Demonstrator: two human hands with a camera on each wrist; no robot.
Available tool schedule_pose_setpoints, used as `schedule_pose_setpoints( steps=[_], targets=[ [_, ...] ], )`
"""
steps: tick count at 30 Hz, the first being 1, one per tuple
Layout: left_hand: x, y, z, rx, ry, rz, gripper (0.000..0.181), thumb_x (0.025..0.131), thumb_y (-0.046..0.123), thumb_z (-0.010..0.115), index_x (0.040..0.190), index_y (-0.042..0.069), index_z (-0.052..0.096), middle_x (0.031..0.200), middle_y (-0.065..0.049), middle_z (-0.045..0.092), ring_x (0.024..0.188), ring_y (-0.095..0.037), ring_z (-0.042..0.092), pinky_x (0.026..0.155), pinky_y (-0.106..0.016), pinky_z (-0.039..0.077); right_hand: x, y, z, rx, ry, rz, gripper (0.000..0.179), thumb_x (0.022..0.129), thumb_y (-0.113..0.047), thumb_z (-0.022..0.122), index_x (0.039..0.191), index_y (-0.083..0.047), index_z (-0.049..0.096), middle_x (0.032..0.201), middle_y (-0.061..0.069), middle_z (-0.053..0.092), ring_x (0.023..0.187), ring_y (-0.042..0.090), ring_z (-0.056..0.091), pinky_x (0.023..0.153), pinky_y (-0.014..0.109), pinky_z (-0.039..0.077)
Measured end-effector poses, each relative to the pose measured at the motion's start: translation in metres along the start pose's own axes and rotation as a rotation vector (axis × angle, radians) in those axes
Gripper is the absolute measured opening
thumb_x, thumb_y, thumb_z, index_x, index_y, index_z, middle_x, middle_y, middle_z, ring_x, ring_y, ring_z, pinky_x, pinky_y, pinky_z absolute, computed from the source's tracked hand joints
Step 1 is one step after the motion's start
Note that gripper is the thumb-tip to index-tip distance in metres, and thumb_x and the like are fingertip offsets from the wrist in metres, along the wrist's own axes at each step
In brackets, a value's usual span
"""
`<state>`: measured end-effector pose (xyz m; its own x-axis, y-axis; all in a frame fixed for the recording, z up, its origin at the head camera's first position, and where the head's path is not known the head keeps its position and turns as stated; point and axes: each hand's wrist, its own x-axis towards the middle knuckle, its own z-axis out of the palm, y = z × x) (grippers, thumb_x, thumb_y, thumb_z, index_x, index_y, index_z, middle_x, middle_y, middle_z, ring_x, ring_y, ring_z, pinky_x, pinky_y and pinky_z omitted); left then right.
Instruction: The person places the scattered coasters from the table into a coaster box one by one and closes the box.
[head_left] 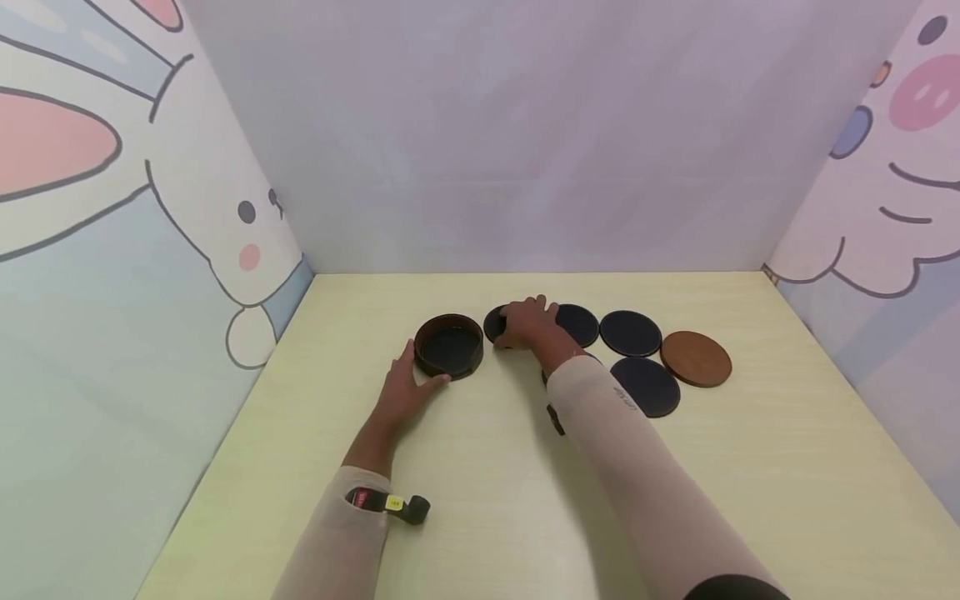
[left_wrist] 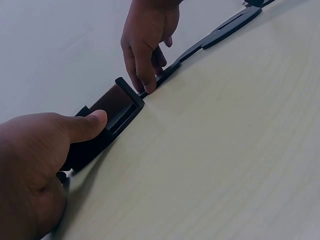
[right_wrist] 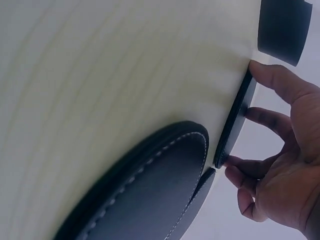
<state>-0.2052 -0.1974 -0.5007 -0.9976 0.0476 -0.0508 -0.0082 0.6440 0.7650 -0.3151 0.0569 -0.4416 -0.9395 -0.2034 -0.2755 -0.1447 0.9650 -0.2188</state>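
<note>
My left hand [head_left: 401,392] holds a round black coaster holder [head_left: 450,322] with a brown inner wall, its thumb at the near rim and fingers along the left side. The holder stands on the table; its floor looks dark. Just right of it, my right hand [head_left: 528,323] grips a round black coaster [head_left: 492,327] from above. In the right wrist view, thumb and fingers of the right hand [right_wrist: 285,145] span that coaster's edges [right_wrist: 234,120]. In the left wrist view, the left thumb [left_wrist: 90,126] lies over the holder's wall.
More black stitched coasters [head_left: 630,333] lie flat to the right, one partly hidden under my right forearm. A brown disc [head_left: 696,358] lies at the far right of them. Behind the pale wooden table [head_left: 480,517] rises a plain wall, with cartoon-printed panels [head_left: 225,250] at both sides.
</note>
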Motion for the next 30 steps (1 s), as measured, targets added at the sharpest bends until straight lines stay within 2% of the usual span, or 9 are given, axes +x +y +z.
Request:
schedule_pose_setpoints(
  steps=[2, 6, 11, 14, 19, 30],
  targets=[
    [0.000, 0.000, 0.001, -0.002, -0.003, -0.004, 0.108, 0.101, 0.043, 0.077, 0.175, 0.001, 0.009, 0.183, -0.023, 0.016, 0.170, -0.049, 0.008, 0.141, -0.061, 0.009, 0.001, 0.000, 0.000, 0.001, 0.001, 0.007, 0.079, 0.093, -0.050, 0.081, 0.162, -0.023, 0.054, 0.155, 0.026, 0.052, 0.150, 0.049, 0.036, 0.125, 0.069, 0.027],
    [0.000, 0.000, 0.000, 0.001, -0.009, -0.012, 0.109, 0.101, 0.044, 0.076, 0.175, 0.002, 0.008, 0.183, -0.022, 0.015, 0.170, -0.048, 0.007, 0.141, -0.061, 0.009, -0.003, -0.001, 0.000, -0.017, 0.054, -0.003, 0.078, 0.091, -0.052, 0.081, 0.159, -0.021, 0.057, 0.153, 0.028, 0.049, 0.146, 0.049, 0.040, 0.123, 0.068, 0.034],
    [0.000, -0.002, -0.001, 0.003, -0.007, -0.018, 0.109, 0.101, 0.045, 0.076, 0.175, 0.002, 0.008, 0.183, -0.023, 0.015, 0.170, -0.050, 0.006, 0.141, -0.062, 0.009, -0.008, -0.006, -0.002, -0.010, 0.114, -0.018, 0.077, 0.092, -0.048, 0.080, 0.158, -0.016, 0.057, 0.153, 0.030, 0.044, 0.142, 0.046, 0.042, 0.110, 0.060, 0.055],
    [0.000, -0.002, -0.001, 0.000, -0.012, -0.030, 0.109, 0.101, 0.046, 0.076, 0.176, 0.004, 0.008, 0.183, -0.022, 0.015, 0.170, -0.050, 0.005, 0.141, -0.063, 0.010, -0.010, -0.007, -0.003, -0.017, 0.122, -0.022, 0.079, 0.094, -0.049, 0.079, 0.160, -0.015, 0.054, 0.155, 0.031, 0.042, 0.143, 0.046, 0.042, 0.102, 0.056, 0.061],
    [-0.001, -0.001, -0.003, -0.001, -0.014, -0.050, 0.110, 0.101, 0.047, 0.076, 0.176, 0.005, 0.008, 0.183, -0.022, 0.015, 0.170, -0.051, 0.005, 0.140, -0.064, 0.010, -0.009, -0.007, -0.003, -0.021, 0.152, -0.023, 0.078, 0.095, -0.051, 0.077, 0.160, -0.014, 0.055, 0.157, 0.032, 0.041, 0.146, 0.047, 0.040, 0.101, 0.055, 0.063],
    [0.001, -0.002, -0.002, 0.000, -0.021, -0.035, 0.109, 0.102, 0.047, 0.075, 0.176, 0.004, 0.008, 0.183, -0.022, 0.015, 0.170, -0.048, 0.005, 0.141, -0.062, 0.008, -0.011, -0.003, -0.006, 0.039, 0.234, 0.051, 0.078, 0.098, -0.058, 0.069, 0.160, -0.012, 0.056, 0.159, 0.035, 0.040, 0.149, 0.050, 0.039, 0.102, 0.056, 0.063]
  ],
)
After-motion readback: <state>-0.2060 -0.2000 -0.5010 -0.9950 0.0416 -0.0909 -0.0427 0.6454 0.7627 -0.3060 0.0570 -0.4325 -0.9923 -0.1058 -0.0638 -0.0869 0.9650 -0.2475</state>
